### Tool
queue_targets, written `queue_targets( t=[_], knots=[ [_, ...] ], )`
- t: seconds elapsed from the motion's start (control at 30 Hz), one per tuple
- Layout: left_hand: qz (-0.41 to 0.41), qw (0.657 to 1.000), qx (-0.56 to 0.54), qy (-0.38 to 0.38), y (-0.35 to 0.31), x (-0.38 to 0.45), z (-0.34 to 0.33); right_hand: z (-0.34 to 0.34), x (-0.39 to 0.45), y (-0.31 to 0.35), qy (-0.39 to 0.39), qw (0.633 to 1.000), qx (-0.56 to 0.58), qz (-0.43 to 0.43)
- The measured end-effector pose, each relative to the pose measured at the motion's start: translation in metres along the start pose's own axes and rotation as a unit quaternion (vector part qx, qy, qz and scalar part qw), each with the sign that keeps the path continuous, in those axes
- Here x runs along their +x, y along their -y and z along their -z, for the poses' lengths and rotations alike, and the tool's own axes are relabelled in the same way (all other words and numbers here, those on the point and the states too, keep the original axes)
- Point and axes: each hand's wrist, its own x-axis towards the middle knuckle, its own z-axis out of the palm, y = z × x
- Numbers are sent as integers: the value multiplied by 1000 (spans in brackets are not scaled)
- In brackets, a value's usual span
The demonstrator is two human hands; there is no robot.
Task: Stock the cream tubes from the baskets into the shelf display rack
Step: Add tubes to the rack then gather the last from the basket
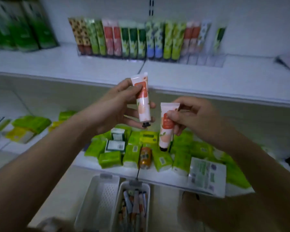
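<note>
White shelves (208,77) line the wall; a clear rack (151,56) of tubes stands at the upper shelf's back edge. Two baskets (100,198) sit below. Left hand (114,104) and right hand (196,118) each grip one peach tube (143,101).

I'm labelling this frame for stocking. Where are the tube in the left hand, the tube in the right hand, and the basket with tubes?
left-hand tube (142,97), head view, label mid-body
right-hand tube (166,131), head view, lower body
basket with tubes (124,186), head view, left rim
</note>
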Motion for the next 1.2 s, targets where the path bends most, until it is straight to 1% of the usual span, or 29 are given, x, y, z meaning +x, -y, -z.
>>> queue_targets(
  t=[0.07, 0.17, 0.3, 0.37, 0.5, 0.63, 0.8, 0.9, 1.03, 1.2],
  knots=[
    [-41, 997, 61, -5, -32, 14, -5, 19, 9, 28, -13, 999, -14, 36],
    [-105, 983, 153, -6, -73, 36, -13, 49, 25, 65, -40, 996, -47, 67],
    [-169, 965, 197, -36, -107, 66, -27, 84, 49, 90, -74, 990, -87, 86],
    [-187, 958, 212, -53, -116, 80, -33, 99, 60, 96, -91, 986, -107, 86],
    [-204, 939, 269, -69, -125, 100, -41, 130, 86, 94, -117, 982, -138, 54],
    [-205, 931, 291, -81, -132, 121, -42, 163, 118, 89, -139, 970, -195, 33],
    [-206, 921, 320, -76, -158, 153, -42, 183, 160, 93, -123, 950, -285, 31],
    [-212, 920, 320, -71, -172, 176, -46, 188, 188, 91, -132, 931, -338, 40],
    [-213, 915, 334, -73, -181, 204, -49, 194, 215, 85, -161, 887, -429, 58],
    [-223, 906, 347, -92, -188, 228, -48, 197, 240, 71, -163, 868, -461, 86]
  ],
)
